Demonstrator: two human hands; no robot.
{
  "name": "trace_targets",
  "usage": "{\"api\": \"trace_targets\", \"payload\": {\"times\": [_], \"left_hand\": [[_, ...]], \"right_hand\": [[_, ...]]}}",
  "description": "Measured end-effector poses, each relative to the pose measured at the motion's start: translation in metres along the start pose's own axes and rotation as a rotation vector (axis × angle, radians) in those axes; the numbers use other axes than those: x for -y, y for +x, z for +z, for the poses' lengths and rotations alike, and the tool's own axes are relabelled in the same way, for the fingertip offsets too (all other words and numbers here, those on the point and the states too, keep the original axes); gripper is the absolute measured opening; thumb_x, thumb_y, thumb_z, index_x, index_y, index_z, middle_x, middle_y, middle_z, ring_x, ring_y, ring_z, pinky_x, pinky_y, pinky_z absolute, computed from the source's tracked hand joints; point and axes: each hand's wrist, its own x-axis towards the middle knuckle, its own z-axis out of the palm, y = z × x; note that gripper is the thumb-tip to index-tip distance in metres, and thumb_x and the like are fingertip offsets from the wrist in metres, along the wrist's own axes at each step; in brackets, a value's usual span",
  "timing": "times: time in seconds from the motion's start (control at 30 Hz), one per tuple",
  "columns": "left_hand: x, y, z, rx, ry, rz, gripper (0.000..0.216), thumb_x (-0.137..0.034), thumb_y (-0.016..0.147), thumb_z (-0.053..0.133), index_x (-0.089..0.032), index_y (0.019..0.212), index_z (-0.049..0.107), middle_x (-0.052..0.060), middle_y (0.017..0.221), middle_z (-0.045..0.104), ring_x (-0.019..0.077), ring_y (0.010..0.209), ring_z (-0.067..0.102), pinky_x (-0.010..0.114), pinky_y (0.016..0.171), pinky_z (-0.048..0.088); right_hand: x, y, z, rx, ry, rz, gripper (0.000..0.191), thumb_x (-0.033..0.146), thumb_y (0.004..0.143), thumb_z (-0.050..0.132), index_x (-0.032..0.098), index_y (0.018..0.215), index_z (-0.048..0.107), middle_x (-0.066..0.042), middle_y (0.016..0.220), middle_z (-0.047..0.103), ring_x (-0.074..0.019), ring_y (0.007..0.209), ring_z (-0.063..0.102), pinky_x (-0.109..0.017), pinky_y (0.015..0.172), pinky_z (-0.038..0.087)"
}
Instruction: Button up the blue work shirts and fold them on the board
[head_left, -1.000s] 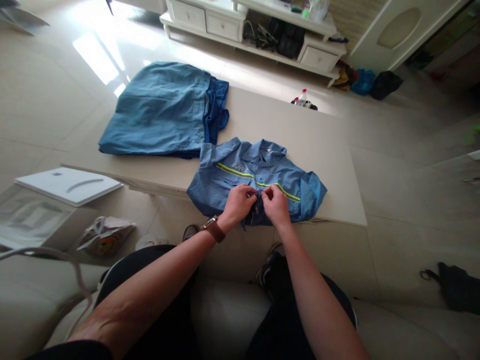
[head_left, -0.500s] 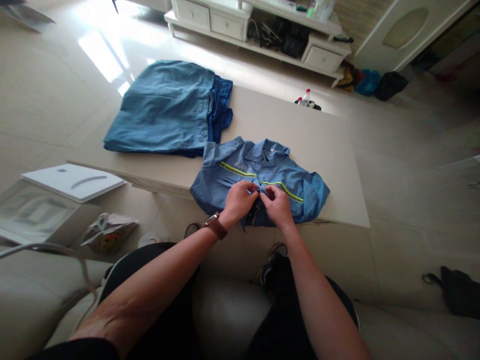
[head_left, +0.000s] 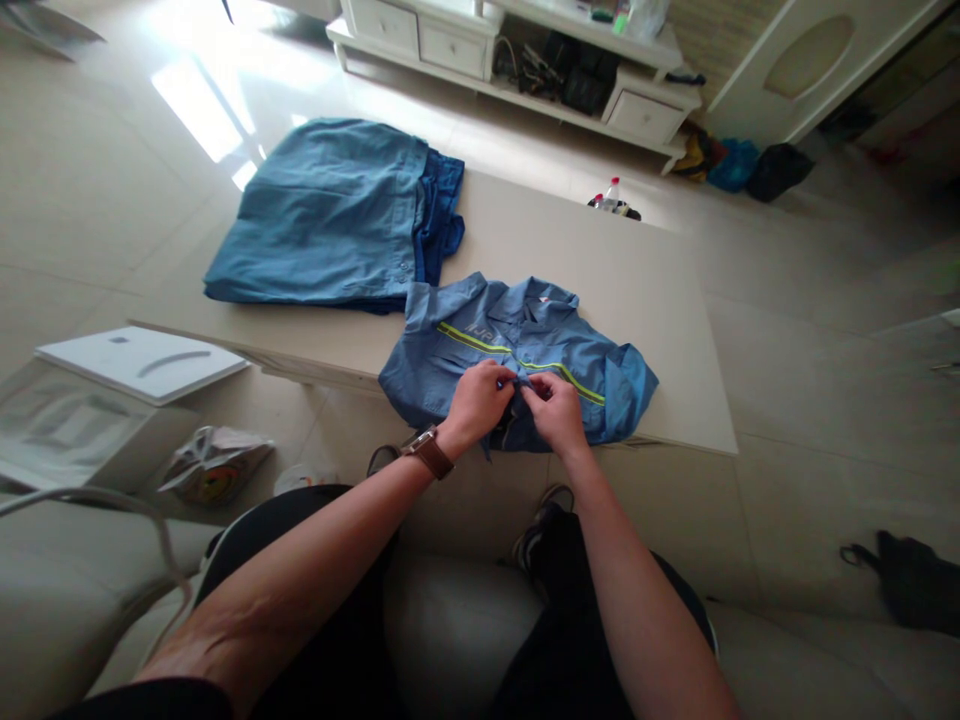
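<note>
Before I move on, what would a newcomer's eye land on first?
Likely the blue shirt with yellow-green stripes, at the near edge of the table, pinched by the left hand and right hand. Next, the larger folded blue pile at the table's left end, then the bright light patch on the floor, upper left.

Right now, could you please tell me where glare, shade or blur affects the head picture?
In the head view, white glare washes the floor at upper left; the upper right falls into shade; the lettering on the blue shirt is soft, and fine detail between the left hand and the right hand is unclear.
</note>
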Motion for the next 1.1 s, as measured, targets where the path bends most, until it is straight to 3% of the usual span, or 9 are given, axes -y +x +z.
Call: {"api": "trace_targets", "payload": {"times": [0.17,0.47,0.7,1.1], "left_hand": [[0.0029,0.0,0.0017,0.009,0.0,0.023,0.028,-0.009,0.086,0.059,-0.017,0.101,0.083,0.005,0.09,0.07,0.0154,0.082,0.063,0.026,0.082,0.05],[0.0012,-0.0018,0.0012,0.021,0.024,0.034,0.024,-0.01,0.086,0.062,-0.017,0.096,0.082,0.005,0.088,0.07,0.0154,0.079,0.062,0.027,0.08,0.05],[-0.0001,-0.0014,-0.0015,0.035,0.035,0.046,0.026,-0.01,0.086,0.061,-0.018,0.099,0.082,0.005,0.09,0.071,0.0153,0.081,0.063,0.026,0.081,0.05],[0.0031,0.0021,-0.0048,0.026,0.085,-0.023,0.025,-0.013,0.086,0.062,-0.019,0.101,0.081,0.006,0.096,0.075,0.0168,0.084,0.065,0.027,0.082,0.05]], "right_hand": [[-0.0041,0.0011,0.0023,0.005,0.009,0.053,0.023,0.039,0.076,0.063,0.017,0.079,0.071,-0.004,0.074,0.069,-0.0178,0.065,0.057,-0.031,0.066,0.047],[-0.0061,0.0016,0.0025,-0.018,-0.017,-0.01,0.02,0.034,0.076,0.061,0.018,0.078,0.072,-0.005,0.077,0.069,-0.018,0.067,0.058,-0.03,0.067,0.048],[-0.0089,-0.0001,0.0058,-0.026,-0.013,0.057,0.021,0.036,0.075,0.062,0.017,0.078,0.07,-0.004,0.073,0.069,-0.0172,0.065,0.057,-0.03,0.066,0.046],[-0.0037,0.0006,0.0041,0.041,-0.008,-0.054,0.023,0.039,0.085,0.061,0.019,0.078,0.07,-0.005,0.078,0.066,-0.0189,0.071,0.059,-0.031,0.068,0.045]]}}
